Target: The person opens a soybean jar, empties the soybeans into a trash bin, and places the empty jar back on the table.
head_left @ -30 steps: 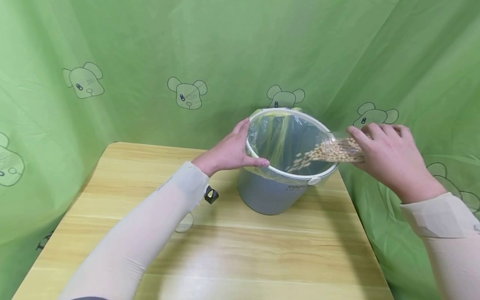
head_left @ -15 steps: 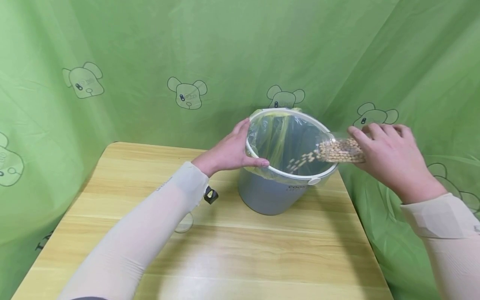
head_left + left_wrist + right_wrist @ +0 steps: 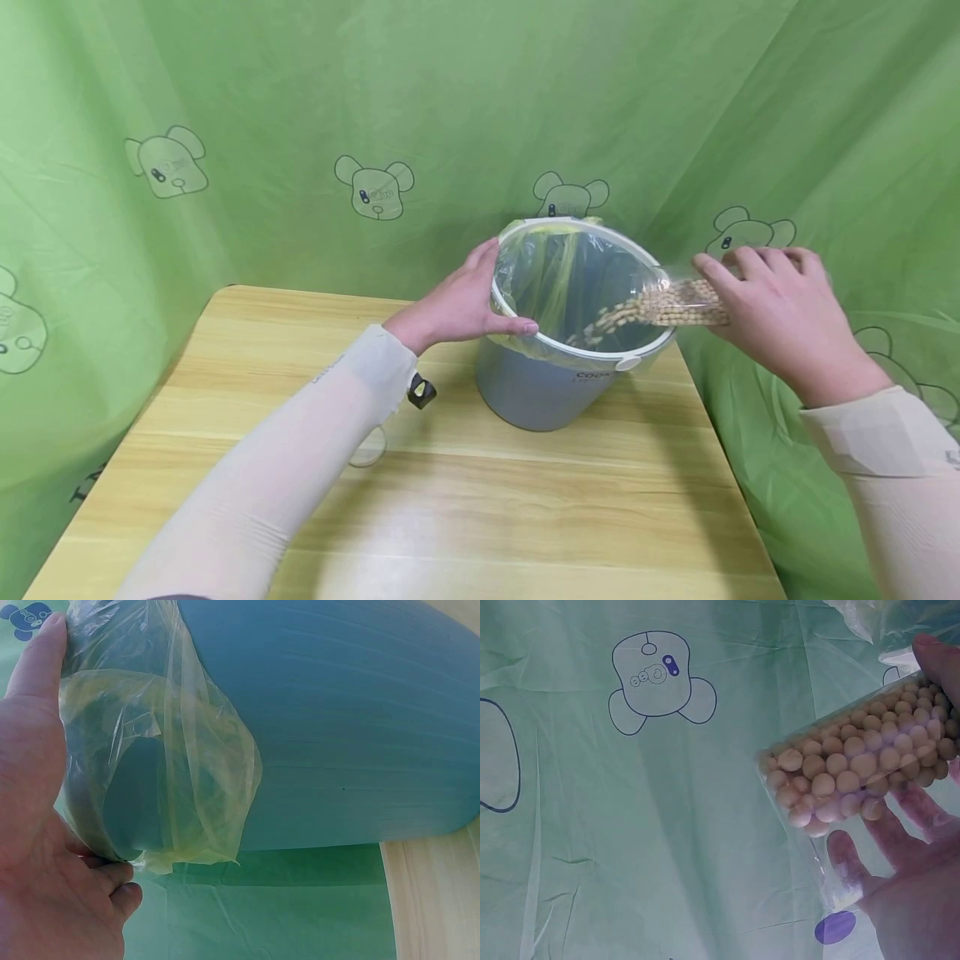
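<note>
A grey-blue trash can [image 3: 525, 392] stands on the wooden table, with a thin yellowish plastic bag [image 3: 558, 258] lining it and folded over its white rim. My left hand [image 3: 468, 296] grips the rim at its left side, thumb along the front; in the left wrist view, fingers curl at the edge by the bag's overhang [image 3: 202, 772]. In my right hand [image 3: 783, 317] a clear plastic jar lies on its side, its mouth over the can's right rim. Soybeans [image 3: 618, 317] stream from it into the can. More soybeans [image 3: 855, 761] line the jar's lower side.
The wooden table [image 3: 450, 517] has its right edge close beside the can. A green curtain [image 3: 465, 100] printed with bear heads hangs behind and on both sides. A small black clip-like piece [image 3: 422, 390] sticks out under my left wrist.
Soybeans keep falling from the jar into the can, and the pile inside the jar has shrunk slightly. Both hands stay in nearly the same place.
</note>
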The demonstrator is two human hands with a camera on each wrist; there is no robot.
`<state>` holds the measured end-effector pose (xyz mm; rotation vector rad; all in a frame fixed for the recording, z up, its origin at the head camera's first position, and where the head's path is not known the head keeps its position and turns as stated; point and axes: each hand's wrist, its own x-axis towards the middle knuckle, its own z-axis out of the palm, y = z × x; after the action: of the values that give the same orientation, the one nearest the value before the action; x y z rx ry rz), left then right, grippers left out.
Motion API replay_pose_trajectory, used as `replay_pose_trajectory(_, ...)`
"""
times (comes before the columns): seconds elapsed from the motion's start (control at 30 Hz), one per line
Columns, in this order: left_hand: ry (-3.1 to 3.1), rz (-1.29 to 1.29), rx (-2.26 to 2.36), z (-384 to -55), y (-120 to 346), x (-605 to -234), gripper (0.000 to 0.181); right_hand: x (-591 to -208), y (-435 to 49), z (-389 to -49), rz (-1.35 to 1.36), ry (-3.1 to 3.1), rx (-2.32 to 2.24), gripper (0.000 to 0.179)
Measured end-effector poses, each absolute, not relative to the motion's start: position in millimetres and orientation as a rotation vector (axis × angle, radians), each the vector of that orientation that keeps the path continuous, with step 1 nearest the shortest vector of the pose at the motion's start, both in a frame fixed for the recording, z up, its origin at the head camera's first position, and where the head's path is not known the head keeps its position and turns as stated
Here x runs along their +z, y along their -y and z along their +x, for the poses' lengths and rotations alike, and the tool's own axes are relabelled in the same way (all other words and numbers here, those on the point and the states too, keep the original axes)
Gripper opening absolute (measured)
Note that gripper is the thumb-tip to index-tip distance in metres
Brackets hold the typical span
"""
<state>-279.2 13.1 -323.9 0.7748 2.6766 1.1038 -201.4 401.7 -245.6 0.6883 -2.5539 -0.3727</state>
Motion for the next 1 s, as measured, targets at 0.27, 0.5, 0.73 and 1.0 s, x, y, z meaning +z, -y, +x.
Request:
replay_pose_trajectory(0.27,-2.683,0.768,1.093,-279.0,-12.5,-324.2,0.148,-245.0,-401.7,-202.8,0.68,2.563,-0.379,0.097)
replay_pose_trajectory(0.5,-2.685,0.768,1.082,-278.6,-13.4,-323.7,0.147,-244.2,-401.3,-202.9,0.689,2.562,-0.387,0.099)
replay_pose_trajectory(0.73,-2.687,0.761,1.076,-277.5,-13.0,-322.2,0.148,-243.7,-401.1,-203.2,0.696,2.557,-0.387,0.097)
replay_pose_trajectory(1.0,-2.685,0.761,1.07,-277.0,-13.0,-321.7,0.148,-243.2,-400.0,-203.1,0.691,2.563,-0.389,0.096)
